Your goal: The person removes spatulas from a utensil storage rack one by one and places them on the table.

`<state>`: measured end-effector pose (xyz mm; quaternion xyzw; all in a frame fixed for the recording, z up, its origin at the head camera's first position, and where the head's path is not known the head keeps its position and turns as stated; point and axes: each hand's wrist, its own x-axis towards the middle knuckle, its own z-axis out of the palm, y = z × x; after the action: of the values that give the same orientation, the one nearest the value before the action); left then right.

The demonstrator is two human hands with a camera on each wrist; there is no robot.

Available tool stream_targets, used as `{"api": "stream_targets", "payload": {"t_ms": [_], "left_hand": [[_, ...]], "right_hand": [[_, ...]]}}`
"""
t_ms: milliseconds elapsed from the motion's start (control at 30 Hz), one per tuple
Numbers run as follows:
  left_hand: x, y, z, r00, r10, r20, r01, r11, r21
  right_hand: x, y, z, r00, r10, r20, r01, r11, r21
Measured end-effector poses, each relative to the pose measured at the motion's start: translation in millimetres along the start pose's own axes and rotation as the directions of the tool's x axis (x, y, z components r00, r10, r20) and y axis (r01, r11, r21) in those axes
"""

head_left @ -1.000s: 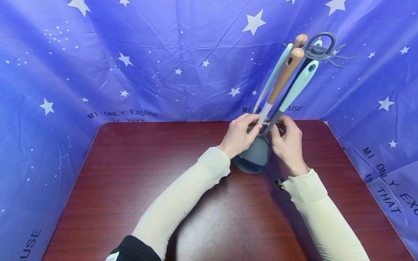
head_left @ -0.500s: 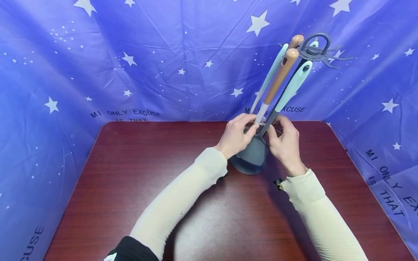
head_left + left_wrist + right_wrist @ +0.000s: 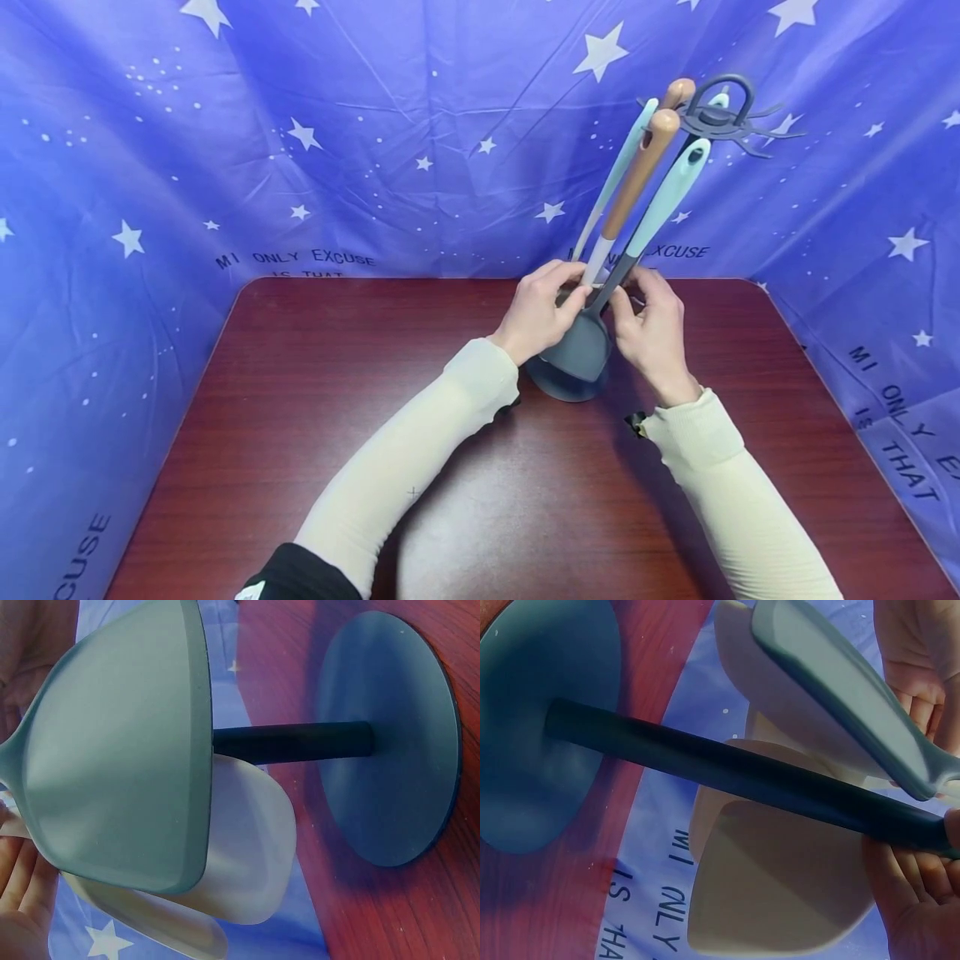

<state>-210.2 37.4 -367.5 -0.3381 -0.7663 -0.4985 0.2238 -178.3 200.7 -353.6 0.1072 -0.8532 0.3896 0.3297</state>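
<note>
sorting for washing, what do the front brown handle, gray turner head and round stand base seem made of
Front brown handle: glossy plastic or lacquered wood, perhaps; bright tip highlight. Gray turner head: matte silicone or nylon, likely; soft sheen. Round stand base: satin metal or plastic, unclear; smooth, thin disc.

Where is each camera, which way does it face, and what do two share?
On head: facing forward and down at a reddish glossy table; left grip, right grip, pale sleeves show.
On left wrist: facing a broad grey spatula; both grips partly show.
On right wrist: facing a dark cylindrical pole; both grips partly show.
Wrist views share a dark round base.
</note>
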Motion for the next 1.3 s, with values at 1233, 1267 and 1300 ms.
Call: {"api": "stream_targets", "payload": {"t_ms": [1233,1267,1300], "left_hand": [[-6.7,-10.3,-16.3,1.0,0.01,-0.022,-0.01,1.0,0.006],[-6.9,-10.5,-16.8,1.0,0.011,-0.022,-0.01,1.0,0.011],[-7.0,-10.7,-17.3,1.0,0.01,-0.022,-0.01,1.0,0.016]], "right_hand": [[-5.3,-15,14,0.997,0.058,0.045,-0.06,0.998,0.029],[-5.2,-16,15,0.997,0.057,0.046,-0.058,0.998,0.034],[-5.1,-16,15,0.997,0.054,0.047,-0.056,0.998,0.036]]}}
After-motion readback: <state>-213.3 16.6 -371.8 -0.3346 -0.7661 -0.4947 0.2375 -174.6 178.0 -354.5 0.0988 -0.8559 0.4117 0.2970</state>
